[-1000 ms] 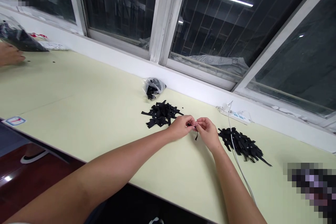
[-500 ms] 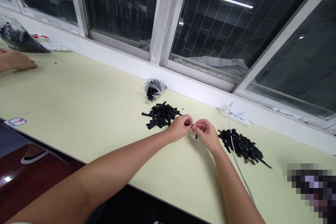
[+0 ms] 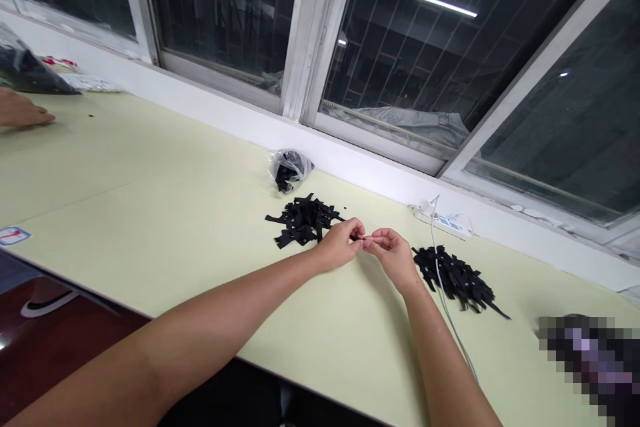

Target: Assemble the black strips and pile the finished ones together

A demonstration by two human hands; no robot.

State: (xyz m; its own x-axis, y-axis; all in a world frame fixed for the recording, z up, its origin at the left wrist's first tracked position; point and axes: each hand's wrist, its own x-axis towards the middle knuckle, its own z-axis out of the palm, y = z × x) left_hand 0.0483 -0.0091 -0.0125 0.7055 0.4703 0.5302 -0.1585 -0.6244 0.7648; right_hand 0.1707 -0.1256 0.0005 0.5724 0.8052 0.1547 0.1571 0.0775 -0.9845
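My left hand (image 3: 341, 243) is closed in a pinch on a small black strip (image 3: 355, 237), just right of a loose pile of black strips (image 3: 306, 217). Fingertips meeting those of the left, my right hand (image 3: 393, 255) pinches at the strip's other end; the fingers hide most of it. Both hands are slightly above the pale table. Right of my right hand lies a second pile of black strips (image 3: 457, 278).
A clear bag of black pieces (image 3: 289, 170) stands behind the left pile. A white cable (image 3: 442, 290) crosses the right pile from a power strip (image 3: 443, 221). Another person's hand (image 3: 23, 109) is at far left near a dark bag (image 3: 31, 70). A blurred dark object (image 3: 595, 360) sits at right.
The view has shifted slightly, moving the surroundings left. The dangling strip end seen below my right fingers before no longer shows. Both hands remain pinched together.
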